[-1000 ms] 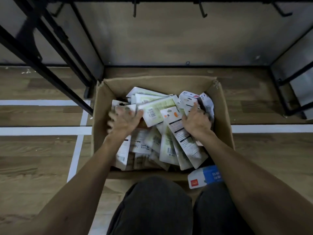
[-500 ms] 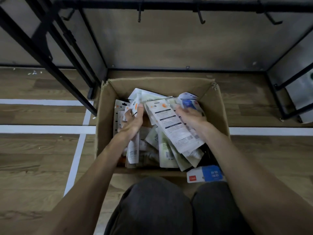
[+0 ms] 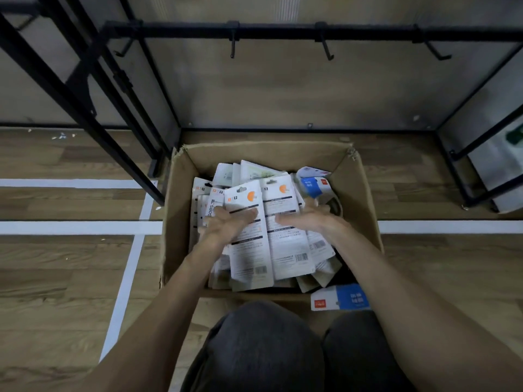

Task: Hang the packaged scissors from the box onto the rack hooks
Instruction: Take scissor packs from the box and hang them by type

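Hands are both down in the cardboard box [image 3: 365,199] on my feed, which stands open on the wooden floor [image 3: 56,278] just in front of the person's knees [image 3: 268,349]. The box is heaped with packaged scissors [image 3: 226,174], mostly white cards printed with text and barcodes.

Two cards with an orange dot near the top lie side by side over the middle of the heap, tilted up toward the camera. The left hand [image 3: 226,226] has its fingers straight and lies flat across the left card [image 3: 249,256]. I see no fingers curled round it. The right hand [image 3: 310,219] is spread open with the fingers apart, resting against the right card [image 3: 288,250]; it is blurred, so I cannot make out the contact more finely.

A blue-and-white pack [image 3: 314,185] sits by the box's far right corner. Another blue pack [image 3: 339,297] lies at the near right corner, over the near edge.

Beyond the far edge of the box stands the black rack [image 3: 283,31], its crossbar carrying bare hooks [image 3: 232,45]. White tape lines [image 3: 70,227] cross the floor to the left of the box.
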Motion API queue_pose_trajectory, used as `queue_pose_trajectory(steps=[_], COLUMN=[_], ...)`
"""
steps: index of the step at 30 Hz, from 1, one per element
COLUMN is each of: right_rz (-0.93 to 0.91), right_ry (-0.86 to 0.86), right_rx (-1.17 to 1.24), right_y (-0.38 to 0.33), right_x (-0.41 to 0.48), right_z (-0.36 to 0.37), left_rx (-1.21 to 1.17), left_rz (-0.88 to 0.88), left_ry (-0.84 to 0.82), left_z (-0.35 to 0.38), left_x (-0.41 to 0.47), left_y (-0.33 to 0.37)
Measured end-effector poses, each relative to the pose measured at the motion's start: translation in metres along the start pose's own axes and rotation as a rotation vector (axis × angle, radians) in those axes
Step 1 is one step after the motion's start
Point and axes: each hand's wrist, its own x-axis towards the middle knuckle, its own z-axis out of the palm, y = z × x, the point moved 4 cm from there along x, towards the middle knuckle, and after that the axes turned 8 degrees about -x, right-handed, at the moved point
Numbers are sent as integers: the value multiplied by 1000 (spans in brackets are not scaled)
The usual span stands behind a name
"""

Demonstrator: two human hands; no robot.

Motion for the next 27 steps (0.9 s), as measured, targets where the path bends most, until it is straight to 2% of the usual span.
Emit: queue_pose_trajectory(steps=[3, 6, 9, 13, 18, 20, 22, 24, 27], right_rz=[1, 19, 75, 54, -225, -202, -46, 105, 90], right_ry=[35, 6, -1, -24, -28, -40, -25, -13, -3], right_rx=[-57, -49, 5, 47, 181, 255, 113, 38, 109], right_y=[3, 2, 4, 5, -26, -24, -14, 4, 30], right_x=[-3, -3, -2, 2, -15, -14, -16, -6, 40], right_z=[1, 4, 5, 5, 2, 3, 5, 11, 19], left_rx=[172, 188, 138, -113, -183, -220, -240, -263, -227], left_rz=[1, 93, 87, 115, 238, 242, 225, 162, 114], left_ry=[149, 221, 153, -74, -158, -184, -225, -173, -97], left_z=[7, 11, 0, -12, -14, -17, -15, -9, -1], left_x=[-11, -13, -2, 8, -5, -11, -14, -12, -10], left_y=[-4, -7, -12, -24, -7, -5, -10, -17, -21])
